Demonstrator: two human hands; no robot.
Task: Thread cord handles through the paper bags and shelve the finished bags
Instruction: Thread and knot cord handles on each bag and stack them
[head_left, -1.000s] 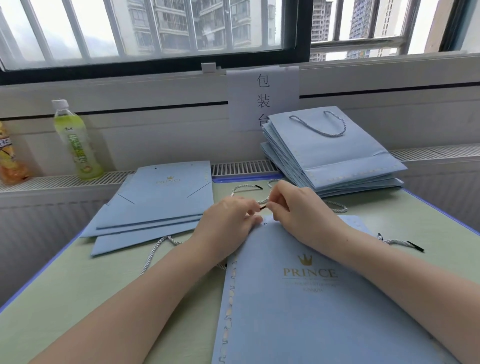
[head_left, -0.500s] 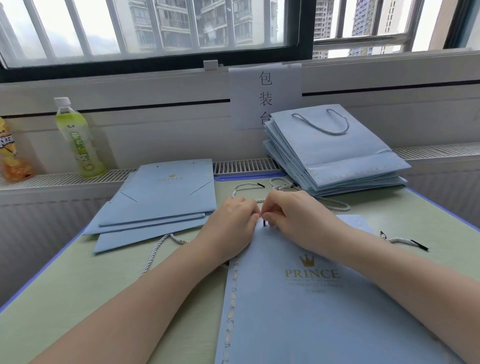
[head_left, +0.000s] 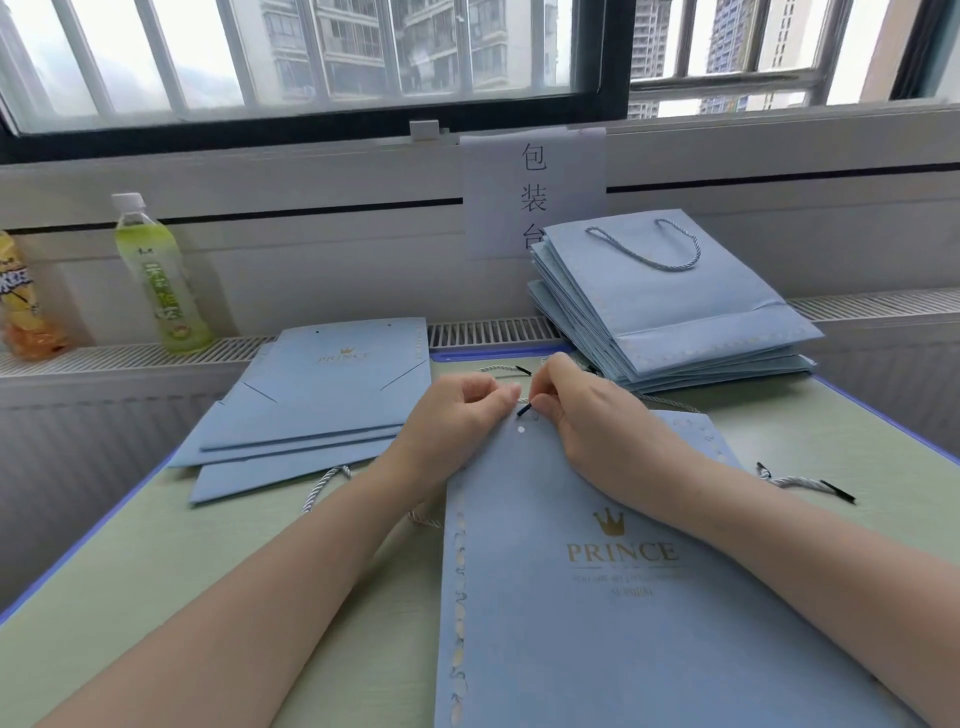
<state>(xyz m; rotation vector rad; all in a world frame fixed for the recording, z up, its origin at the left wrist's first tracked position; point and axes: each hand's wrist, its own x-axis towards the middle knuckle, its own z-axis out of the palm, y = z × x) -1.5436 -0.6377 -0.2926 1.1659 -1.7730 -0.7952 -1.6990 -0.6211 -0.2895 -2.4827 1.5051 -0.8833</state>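
At the centre of the frame, the right hand (head_left: 597, 415) pinches the black tip of a cord (head_left: 523, 409) just above a punched hole in the blue paper bag (head_left: 597, 597) lying flat on the tabletop (head_left: 130, 571). The left hand (head_left: 457, 415), its grip clenched, presses the bag's top edge. Finished bags (head_left: 675, 322) are stacked at upper right.

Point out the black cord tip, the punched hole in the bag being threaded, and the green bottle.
black cord tip (head_left: 523, 410), head view, mid-tip.
punched hole (head_left: 521, 429), head view, its centre.
green bottle (head_left: 158, 291), head view, label.
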